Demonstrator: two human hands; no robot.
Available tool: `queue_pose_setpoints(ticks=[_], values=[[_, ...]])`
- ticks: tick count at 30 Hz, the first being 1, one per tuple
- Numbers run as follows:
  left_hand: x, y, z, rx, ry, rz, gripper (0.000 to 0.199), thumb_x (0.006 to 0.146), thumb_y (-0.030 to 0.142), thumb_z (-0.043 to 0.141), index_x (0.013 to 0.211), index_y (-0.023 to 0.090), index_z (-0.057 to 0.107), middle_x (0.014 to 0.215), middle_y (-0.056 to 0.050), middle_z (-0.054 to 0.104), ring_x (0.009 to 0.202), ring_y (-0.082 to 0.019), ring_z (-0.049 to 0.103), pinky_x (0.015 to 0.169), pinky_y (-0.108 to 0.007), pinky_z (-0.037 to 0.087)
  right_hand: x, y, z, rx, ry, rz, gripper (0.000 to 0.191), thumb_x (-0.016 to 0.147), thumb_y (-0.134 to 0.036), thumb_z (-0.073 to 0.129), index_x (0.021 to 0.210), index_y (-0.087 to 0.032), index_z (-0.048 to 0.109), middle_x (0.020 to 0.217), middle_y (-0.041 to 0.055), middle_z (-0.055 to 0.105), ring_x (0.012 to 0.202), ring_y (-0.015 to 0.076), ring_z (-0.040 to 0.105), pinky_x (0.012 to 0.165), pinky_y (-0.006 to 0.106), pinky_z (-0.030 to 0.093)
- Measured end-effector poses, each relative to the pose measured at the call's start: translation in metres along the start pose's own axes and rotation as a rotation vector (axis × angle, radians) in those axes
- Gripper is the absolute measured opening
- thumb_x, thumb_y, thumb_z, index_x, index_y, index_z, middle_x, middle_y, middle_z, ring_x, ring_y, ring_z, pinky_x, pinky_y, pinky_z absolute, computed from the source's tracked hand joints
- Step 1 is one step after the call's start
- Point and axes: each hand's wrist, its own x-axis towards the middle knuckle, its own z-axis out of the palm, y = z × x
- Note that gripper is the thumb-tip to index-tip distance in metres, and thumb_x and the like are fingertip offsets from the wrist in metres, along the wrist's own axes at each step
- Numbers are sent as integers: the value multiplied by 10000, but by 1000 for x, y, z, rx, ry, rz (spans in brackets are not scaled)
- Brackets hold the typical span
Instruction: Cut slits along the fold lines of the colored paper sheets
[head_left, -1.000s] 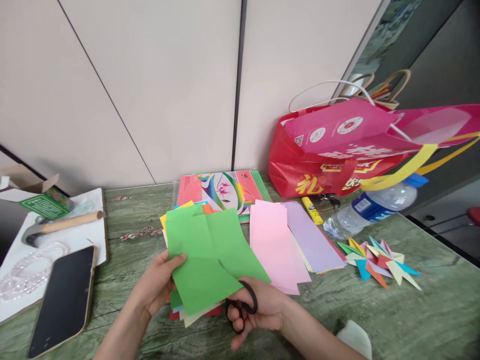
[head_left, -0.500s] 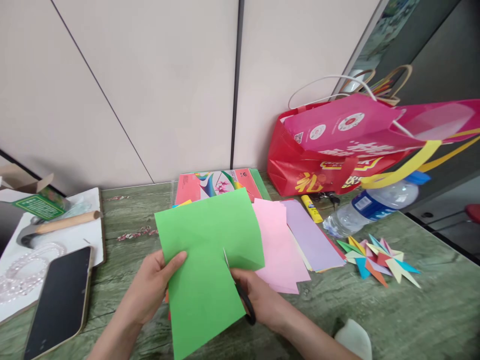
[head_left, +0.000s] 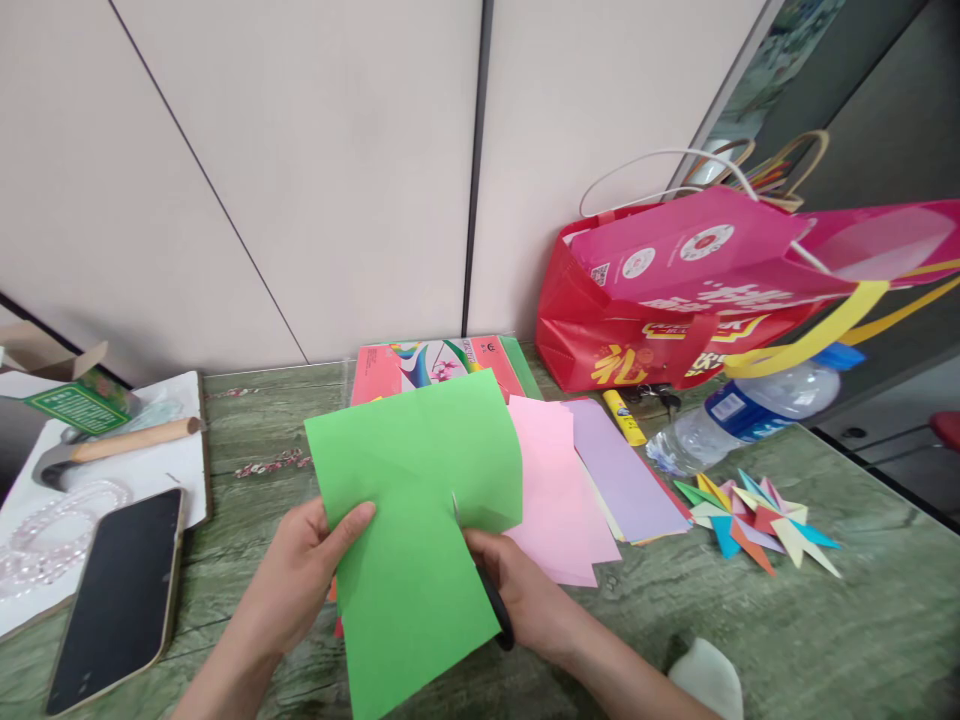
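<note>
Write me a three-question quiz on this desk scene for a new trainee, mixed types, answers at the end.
1. Short answer: Which tool does the right hand hold at the green sheet?
2. True or false: The green sheet is cut fully in two.
3. Multiple choice: Which of these is nearest to the left hand?
A. glue stick
B. phone
C. water bottle

Key:
1. The scissors; a black handle shows beside the fingers.
2. False; its two sides are joined above the cut.
3. B
</note>
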Motion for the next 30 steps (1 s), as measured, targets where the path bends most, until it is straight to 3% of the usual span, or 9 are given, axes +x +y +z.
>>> queue_pose_setpoints(ticks=[15,20,27,30], values=[[-1,1,1,-35,54,-6,274,645,392,697,787,158,680,458,-22,658,358,-184,582,313,-249,415,0,-1,0,-75,38,-8,367,576,-307,769,894,-146,680,754,37,696,699,209,626,732,349,473],[-1,2,2,-24,34,-7,273,673,399,673,816,167,667,457,-8,650,285,-149,516,279,-239,364,0,-2,1,-90,48,16,361,580,-311,762,891,-144,683,733,31,690,671,199,620,723,351,479],[-2,3,3,-37,28,1,287,679,384,675,866,166,664,582,-34,706,298,-138,517,275,-237,358,0,2,-2,-77,53,13,379,573,-311,769,900,-140,683,714,30,681,662,200,620,703,355,480],[-1,2,2,-47,40,18,288,674,375,683,877,172,667,645,-43,726,382,-165,584,342,-258,431,1,1,0,-77,68,41,369,573,-339,765,876,-143,689,692,24,675,690,210,622,729,377,480]])
